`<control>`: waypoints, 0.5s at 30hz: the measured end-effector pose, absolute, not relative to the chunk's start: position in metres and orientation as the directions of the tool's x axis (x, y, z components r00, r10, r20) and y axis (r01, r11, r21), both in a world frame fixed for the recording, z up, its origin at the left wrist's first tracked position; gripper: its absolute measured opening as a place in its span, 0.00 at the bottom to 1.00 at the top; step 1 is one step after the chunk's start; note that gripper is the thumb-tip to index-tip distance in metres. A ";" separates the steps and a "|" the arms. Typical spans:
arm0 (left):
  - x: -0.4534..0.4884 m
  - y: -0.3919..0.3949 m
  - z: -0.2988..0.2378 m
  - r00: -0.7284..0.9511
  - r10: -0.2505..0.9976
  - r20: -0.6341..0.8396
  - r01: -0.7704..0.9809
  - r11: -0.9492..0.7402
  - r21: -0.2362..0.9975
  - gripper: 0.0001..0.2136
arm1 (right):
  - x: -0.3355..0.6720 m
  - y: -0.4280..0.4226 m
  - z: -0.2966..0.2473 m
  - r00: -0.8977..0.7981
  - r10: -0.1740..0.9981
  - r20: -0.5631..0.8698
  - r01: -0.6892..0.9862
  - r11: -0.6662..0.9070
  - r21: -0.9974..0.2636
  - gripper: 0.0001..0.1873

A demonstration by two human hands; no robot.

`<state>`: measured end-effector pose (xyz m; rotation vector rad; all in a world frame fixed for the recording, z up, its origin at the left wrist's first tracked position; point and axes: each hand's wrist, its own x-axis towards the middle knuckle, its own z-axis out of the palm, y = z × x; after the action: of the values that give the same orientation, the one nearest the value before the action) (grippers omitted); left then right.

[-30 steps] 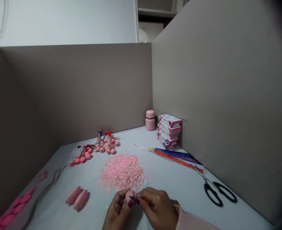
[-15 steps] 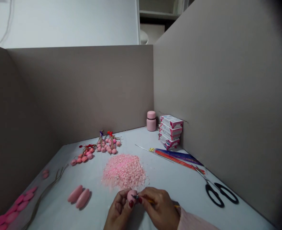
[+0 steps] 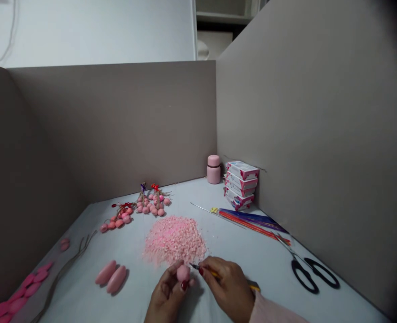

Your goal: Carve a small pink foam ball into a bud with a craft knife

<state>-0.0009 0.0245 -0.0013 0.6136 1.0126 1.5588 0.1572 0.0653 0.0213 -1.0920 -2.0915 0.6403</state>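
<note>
Between the thumb and fingers of my left hand (image 3: 166, 294) is a small round pink ball (image 3: 183, 272). My right hand (image 3: 230, 287) grips a craft knife (image 3: 195, 266) with a yellow handle, whose end sticks out behind the palm. Its dark blade points left at the ball, with a small gap between them. Just beyond both hands lies a heap of pink shavings (image 3: 176, 241). Two smooth, elongated pink pieces (image 3: 111, 277) rest on the table left of my left hand.
Scissors (image 3: 308, 269) with black handles lie at the right, near red and blue strands (image 3: 252, 220). Stacked boxes (image 3: 241, 185) and a pink flask (image 3: 213, 169) stand behind. Tied bunches of pink balls (image 3: 151, 204), brown cords (image 3: 63, 273) and flat pink pieces (image 3: 19, 294) are leftward.
The knife blade has come away from the ball as my right hand shifted slightly right. The ball appears turned in my left hand, its plain side now showing.
</note>
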 end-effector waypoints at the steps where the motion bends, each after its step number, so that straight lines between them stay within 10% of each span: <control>1: -0.001 0.024 -0.001 -0.237 0.963 -0.127 -0.501 -0.010 0.865 0.18 | 0.157 0.064 0.022 -0.427 0.833 0.352 0.492 0.540 -0.683 0.12; 15: 0.008 0.019 0.011 -0.248 0.964 -0.100 -0.320 0.016 0.947 0.15 | 0.156 0.058 0.023 -0.524 0.778 0.346 0.522 0.615 -0.592 0.11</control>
<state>0.0080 0.0187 0.0111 0.7884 1.1757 1.4871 0.1555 0.0581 0.0229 -1.0185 -2.2457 0.5647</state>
